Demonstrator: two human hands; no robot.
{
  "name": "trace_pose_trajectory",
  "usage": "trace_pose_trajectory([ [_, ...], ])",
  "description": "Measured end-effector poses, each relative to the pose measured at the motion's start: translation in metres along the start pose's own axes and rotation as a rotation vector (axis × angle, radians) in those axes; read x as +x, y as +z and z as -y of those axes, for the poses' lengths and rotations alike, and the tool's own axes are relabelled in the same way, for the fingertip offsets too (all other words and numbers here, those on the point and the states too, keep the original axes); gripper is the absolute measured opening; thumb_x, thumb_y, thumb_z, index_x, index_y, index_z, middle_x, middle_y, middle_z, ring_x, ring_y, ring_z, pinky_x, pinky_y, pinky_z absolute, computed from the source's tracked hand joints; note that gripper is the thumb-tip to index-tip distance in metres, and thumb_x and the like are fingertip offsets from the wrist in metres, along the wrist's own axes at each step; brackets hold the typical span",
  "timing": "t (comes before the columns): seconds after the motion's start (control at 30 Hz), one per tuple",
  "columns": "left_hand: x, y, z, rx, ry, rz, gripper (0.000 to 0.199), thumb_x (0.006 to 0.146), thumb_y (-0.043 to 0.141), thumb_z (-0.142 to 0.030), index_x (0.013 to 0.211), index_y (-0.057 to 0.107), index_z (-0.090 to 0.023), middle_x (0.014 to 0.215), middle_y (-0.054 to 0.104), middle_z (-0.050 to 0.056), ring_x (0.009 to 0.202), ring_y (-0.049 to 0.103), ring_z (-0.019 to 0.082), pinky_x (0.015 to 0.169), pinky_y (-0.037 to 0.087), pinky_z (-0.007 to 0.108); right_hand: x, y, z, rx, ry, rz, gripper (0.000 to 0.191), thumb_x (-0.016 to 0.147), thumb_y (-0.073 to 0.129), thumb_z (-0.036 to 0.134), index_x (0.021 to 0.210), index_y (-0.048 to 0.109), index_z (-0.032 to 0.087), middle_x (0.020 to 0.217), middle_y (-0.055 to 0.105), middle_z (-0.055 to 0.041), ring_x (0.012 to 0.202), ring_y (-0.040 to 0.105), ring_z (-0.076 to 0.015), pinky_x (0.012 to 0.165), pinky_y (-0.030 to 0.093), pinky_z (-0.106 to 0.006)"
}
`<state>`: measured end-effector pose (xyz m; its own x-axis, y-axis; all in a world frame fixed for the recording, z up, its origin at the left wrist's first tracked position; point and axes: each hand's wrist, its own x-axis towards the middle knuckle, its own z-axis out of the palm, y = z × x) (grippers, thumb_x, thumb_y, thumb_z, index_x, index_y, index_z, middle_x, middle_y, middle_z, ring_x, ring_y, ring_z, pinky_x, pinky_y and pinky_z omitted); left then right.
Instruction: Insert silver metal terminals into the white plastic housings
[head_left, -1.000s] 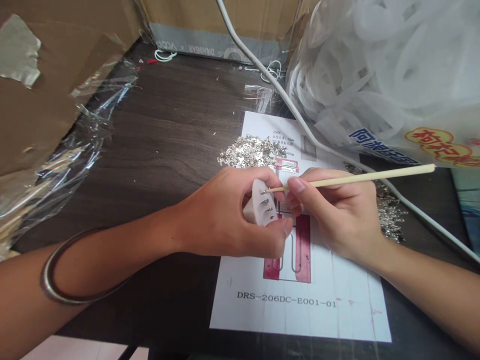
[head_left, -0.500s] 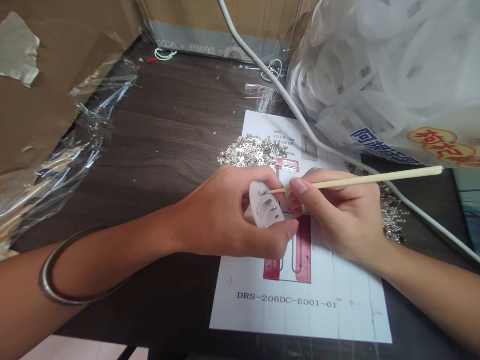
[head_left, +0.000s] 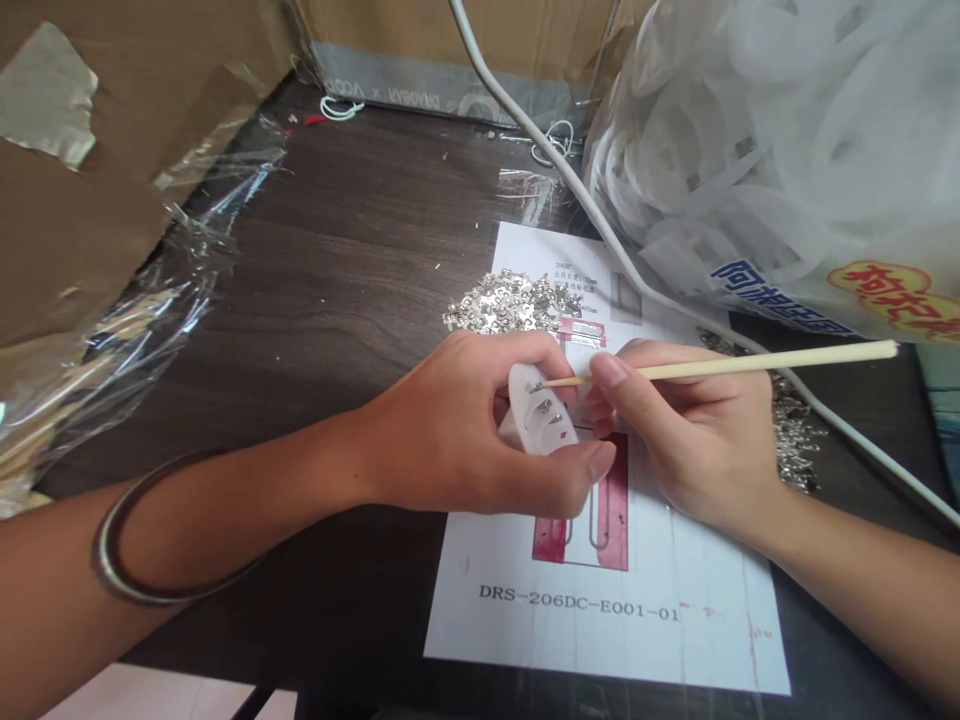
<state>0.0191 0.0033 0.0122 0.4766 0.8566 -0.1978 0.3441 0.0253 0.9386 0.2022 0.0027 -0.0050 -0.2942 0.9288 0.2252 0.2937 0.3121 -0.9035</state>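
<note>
My left hand (head_left: 480,430) is closed around a white plastic part (head_left: 531,435), with thumb and fingers on its sides. Small metal pieces (head_left: 545,407) and a red mark show on the face of this part. Between the thumb and fingers of my right hand (head_left: 682,430) is a thin wooden stick (head_left: 772,361), its tapered tip touching the metal at the upper end of the white part. Both hands are above a printed sheet (head_left: 600,640) with a red-and-white diagram. Just beyond my left hand lies a pile of small silvery metal clips (head_left: 510,303).
A clear bag of white plastic parts (head_left: 780,150) stands at the back right. A white cable (head_left: 525,125) runs diagonally across the table. More metal pieces (head_left: 799,435) lie beside my right hand. Cardboard (head_left: 150,80) and crumpled clear plastic (head_left: 180,270) line the left side.
The whole view has shifted slightly, so everything appears a little further right. Both hands keep their holds, and the stick's tip stays on the white part.
</note>
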Motion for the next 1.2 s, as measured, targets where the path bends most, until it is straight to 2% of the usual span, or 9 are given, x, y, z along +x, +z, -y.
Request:
trace_pose_trajectory([
  [0.73, 0.0019, -0.0006, 0.0, 0.012, 0.046, 0.014, 0.021, 0.068, 0.072, -0.032, 0.077, 0.06, -0.018, 0.055, 0.054, -0.009, 0.047, 0.047, 0.005, 0.044, 0.038, 0.016, 0.0002, -0.0003, 0.0001, -0.04, -0.039, -0.004, 0.027, 0.089, 0.062, 0.016, 0.062, 0.064, 0.017, 0.051, 0.058, 0.003, 0.048, 0.051, -0.0064, 0.046, 0.039, -0.021],
  [0.87, 0.0009, -0.0007, -0.0006, 0.024, 0.024, 0.014, 0.022, 0.068, 0.072, -0.034, 0.077, 0.06, -0.018, 0.055, 0.054, -0.008, 0.047, 0.047, 0.006, 0.043, 0.037, 0.017, 0.0006, -0.0002, 0.0009, -0.067, -0.049, 0.002, 0.035, 0.089, 0.062, 0.015, 0.055, 0.058, 0.017, 0.049, 0.056, 0.003, 0.046, 0.048, -0.0051, 0.046, 0.038, -0.02],
  [1.0, 0.0007, 0.0, -0.0008, 0.039, 0.043, -0.006, 0.022, 0.067, 0.072, -0.034, 0.077, 0.061, -0.017, 0.06, 0.057, -0.006, 0.051, 0.05, 0.007, 0.045, 0.037, 0.017, 0.0003, -0.0011, 0.0019, -0.096, -0.037, 0.011, 0.046, 0.091, 0.06, 0.017, 0.047, 0.048, 0.016, 0.043, 0.047, 0.0047, 0.041, 0.039, -0.0031, 0.042, 0.031, -0.02],
  [1.2, 0.0007, -0.0009, 0.0003, 0.06, 0.057, 0.025, 0.024, 0.07, 0.071, -0.036, 0.081, 0.062, -0.018, 0.06, 0.058, -0.006, 0.053, 0.05, 0.008, 0.049, 0.039, 0.019, 0.0007, -0.0021, 0.0002, -0.092, -0.035, 0.033, 0.049, 0.093, 0.057, 0.019, 0.046, 0.046, 0.015, 0.042, 0.047, 0.0044, 0.041, 0.04, -0.0028, 0.041, 0.031, -0.019],
])
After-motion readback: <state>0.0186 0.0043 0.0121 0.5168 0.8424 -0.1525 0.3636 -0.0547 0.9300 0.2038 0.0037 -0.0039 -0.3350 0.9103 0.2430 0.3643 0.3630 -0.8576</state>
